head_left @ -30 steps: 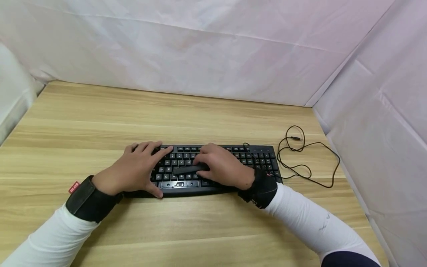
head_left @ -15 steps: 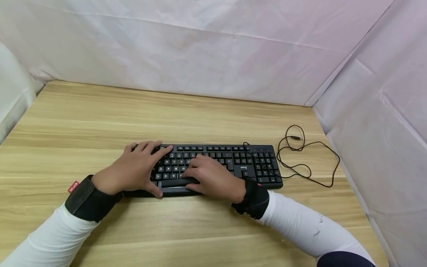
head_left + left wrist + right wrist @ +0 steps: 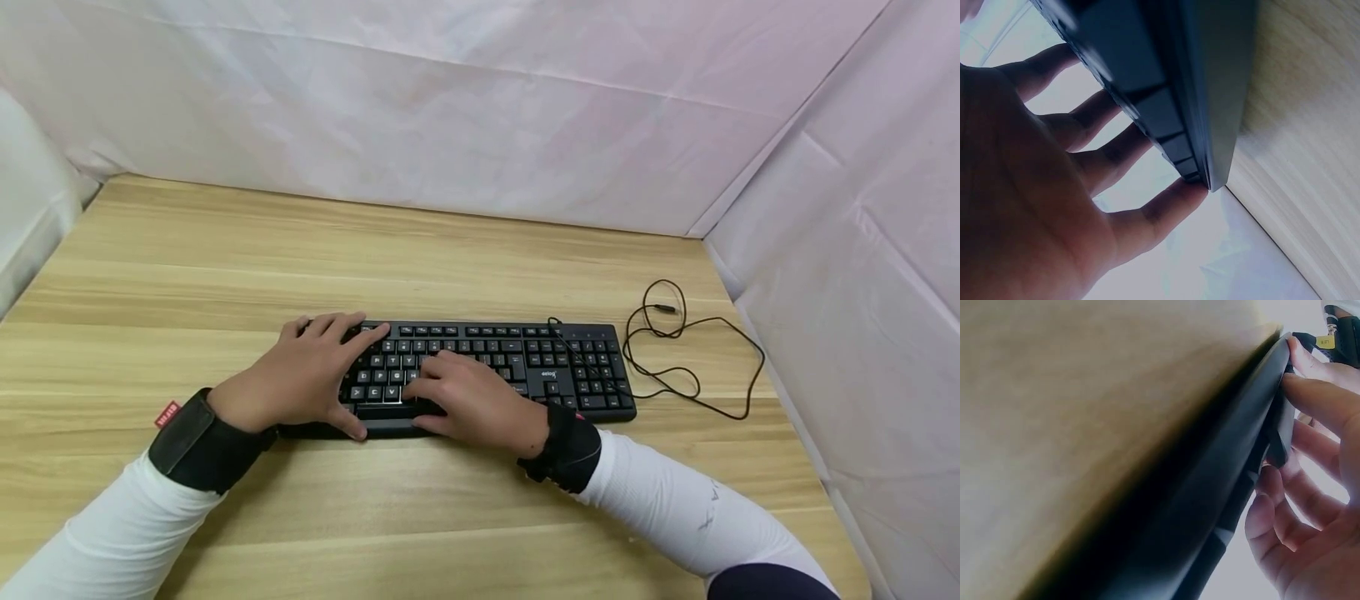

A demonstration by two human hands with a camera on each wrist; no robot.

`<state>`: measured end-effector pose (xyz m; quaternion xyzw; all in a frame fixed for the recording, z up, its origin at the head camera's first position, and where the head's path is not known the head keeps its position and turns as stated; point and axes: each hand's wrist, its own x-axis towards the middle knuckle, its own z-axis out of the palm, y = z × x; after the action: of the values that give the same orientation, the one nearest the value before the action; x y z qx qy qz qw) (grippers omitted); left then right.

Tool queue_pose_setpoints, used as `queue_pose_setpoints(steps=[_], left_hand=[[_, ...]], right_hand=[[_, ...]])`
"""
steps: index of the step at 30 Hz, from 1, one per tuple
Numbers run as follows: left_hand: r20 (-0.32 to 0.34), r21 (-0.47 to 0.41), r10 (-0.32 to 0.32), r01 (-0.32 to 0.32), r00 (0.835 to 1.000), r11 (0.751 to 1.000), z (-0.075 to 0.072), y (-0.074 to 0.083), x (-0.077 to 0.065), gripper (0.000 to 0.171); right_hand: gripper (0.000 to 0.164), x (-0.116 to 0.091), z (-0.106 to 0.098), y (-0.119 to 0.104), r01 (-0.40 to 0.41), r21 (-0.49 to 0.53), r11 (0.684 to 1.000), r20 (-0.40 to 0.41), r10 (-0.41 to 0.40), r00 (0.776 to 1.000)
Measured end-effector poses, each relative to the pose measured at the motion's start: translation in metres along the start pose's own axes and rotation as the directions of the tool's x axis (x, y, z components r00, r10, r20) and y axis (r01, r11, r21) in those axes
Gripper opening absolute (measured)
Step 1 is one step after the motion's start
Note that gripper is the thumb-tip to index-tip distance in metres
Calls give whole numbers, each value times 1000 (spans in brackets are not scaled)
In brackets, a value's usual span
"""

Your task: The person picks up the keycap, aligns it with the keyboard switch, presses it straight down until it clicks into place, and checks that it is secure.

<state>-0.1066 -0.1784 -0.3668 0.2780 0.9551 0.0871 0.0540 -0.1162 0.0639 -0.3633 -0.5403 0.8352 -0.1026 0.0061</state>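
A black keyboard (image 3: 550,377) lies flat on the wooden table. My left hand (image 3: 303,379) spans its left end, thumb at the front edge and fingers over the rear edge. In the left wrist view the fingers (image 3: 1141,234) meet the keyboard's top and end, and some tips are hidden behind it. My right hand (image 3: 476,404) pinches a long black spacebar keycap (image 3: 388,411) lying along its slot in the bottom key row. The right wrist view shows this keycap (image 3: 1282,428) between thumb and fingers, close over the keyboard's front strip.
A thin black cable (image 3: 753,379) runs across the keyboard's right side and lies in loose loops on the table, its plug (image 3: 664,308) near the far loop. Pale fabric (image 3: 420,117) hangs along the table's back and right sides.
My right hand has brought the spacebar keycap from a slanted position over the middle keys down towards the front, now lined up with the bottom row. The left hand stays put.
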Motion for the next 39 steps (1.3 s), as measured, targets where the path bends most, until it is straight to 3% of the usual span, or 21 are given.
queue_pose_setpoints(steps=[7, 14, 25, 34, 39], left_hand=[[6, -13, -4, 4, 1000, 1000, 0, 0, -1, 128], [7, 0, -2, 2, 1000, 1000, 0, 0, 0, 128], [6, 4, -5, 5, 1000, 1000, 1, -1, 1, 129], [2, -6, -5, 5, 1000, 1000, 0, 0, 1, 129], [8, -11, -9, 9, 1000, 1000, 3, -1, 3, 129]], right_hand=[[17, -4, -2, -1, 50, 20, 999, -13, -50, 999], [19, -4, -2, -3, 131, -139, 982, -1, -132, 991], [23, -7, -2, -6, 123, -196, 973, -10, -127, 992], [27, -9, -1, -15, 150, -319, 936, 70, -134, 988], [26, -8, 1, -18, 114, -313, 943, 95, -89, 992]])
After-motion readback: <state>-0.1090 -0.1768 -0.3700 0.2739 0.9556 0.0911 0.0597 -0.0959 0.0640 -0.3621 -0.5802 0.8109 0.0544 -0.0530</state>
